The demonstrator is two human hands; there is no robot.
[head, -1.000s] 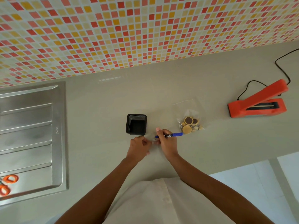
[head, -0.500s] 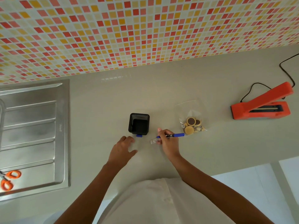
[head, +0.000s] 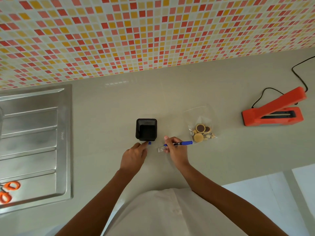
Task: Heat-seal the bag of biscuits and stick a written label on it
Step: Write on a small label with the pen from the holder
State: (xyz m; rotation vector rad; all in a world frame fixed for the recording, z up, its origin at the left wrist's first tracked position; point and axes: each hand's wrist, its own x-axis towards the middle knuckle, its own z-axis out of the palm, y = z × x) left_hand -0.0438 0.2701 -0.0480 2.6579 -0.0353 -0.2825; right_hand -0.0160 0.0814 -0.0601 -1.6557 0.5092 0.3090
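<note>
Hidden: the scissors (head: 7,191) are cut off by the left edge, only orange handles showing on the drainboard (head: 37,147); the writing on the label (head: 162,148) is too small to read; the cord (head: 300,74) runs out of view at the right edge.
Hard to tell: whether the bag (head: 201,124) is sealed, its clear top edge barely showing against the counter (head: 105,106).
Left hand (head: 134,156): palm down, fingers loosely curled, fingertips at the small blue cap (head: 149,143), which lies on the counter just in front of the black holder (head: 146,129); a grip on the cap cannot be made out.
Right hand (head: 175,151): closed around the blue pen (head: 180,143) in a writing grip, tip pointing left over the label.
Label: white strip flat on the counter, between the two hands, touching the right hand's fingers.
Bag: on the counter just right of the pen's far end, near the right hand, apart from the left; round biscuits sit in its lower half.
Sealer (head: 274,109): orange, arm raised, well to the right of both hands.
</note>
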